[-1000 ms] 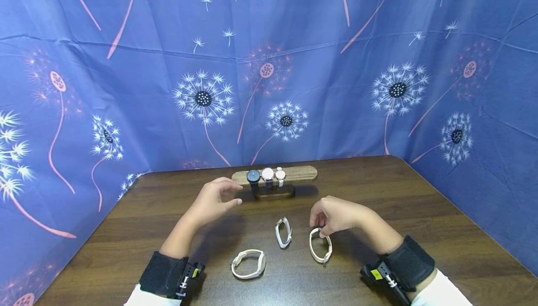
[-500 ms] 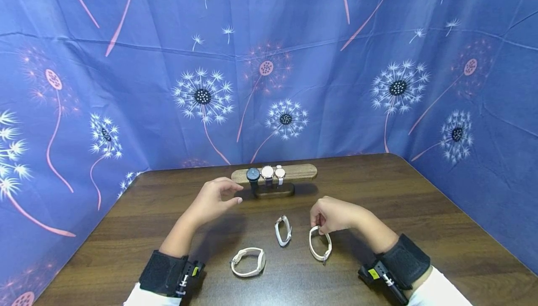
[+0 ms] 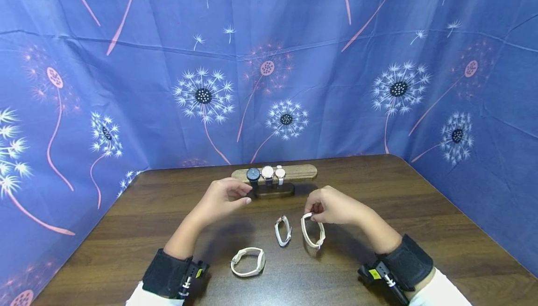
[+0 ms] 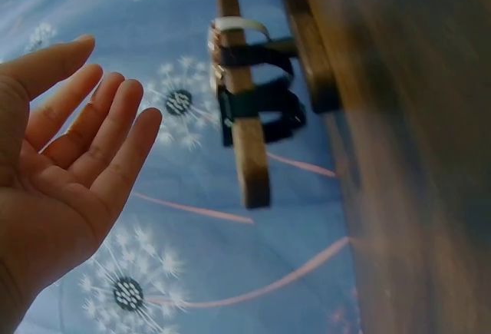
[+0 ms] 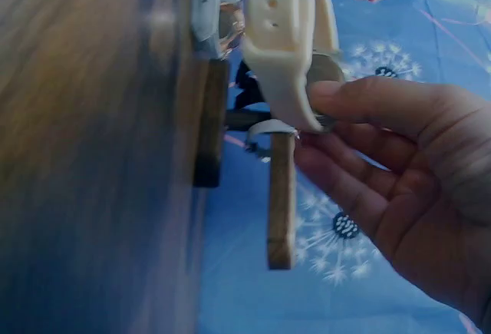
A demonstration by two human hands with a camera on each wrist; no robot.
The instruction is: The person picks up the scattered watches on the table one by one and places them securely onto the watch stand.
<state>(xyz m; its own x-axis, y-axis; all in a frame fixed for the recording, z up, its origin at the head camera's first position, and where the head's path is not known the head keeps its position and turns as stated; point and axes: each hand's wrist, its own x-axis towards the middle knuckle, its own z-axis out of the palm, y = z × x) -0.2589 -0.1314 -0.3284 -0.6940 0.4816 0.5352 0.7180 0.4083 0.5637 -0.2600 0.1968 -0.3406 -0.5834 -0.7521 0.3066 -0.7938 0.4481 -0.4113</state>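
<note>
My right hand pinches a cream wristwatch by its case, its buckled strap hanging down in a loop. In the right wrist view the thumb lies on the case of that cream watch. My left hand holds nothing, its fingers relaxed and parted from the thumb, just in front of the wooden watch stand. On the stand's bar sit a black watch, a dark-strapped watch with a pale dial and a small white-strapped watch.
A pale, whitish watch stands on its edge on the brown wooden table, left of the held one. Nearer the front lies another cream watch. Behind the table hangs a blue dandelion-print cloth.
My right hand has lifted the cream watch and carried it a little forward and to the left. My left hand has shifted slightly right. The other watches stay in place.
</note>
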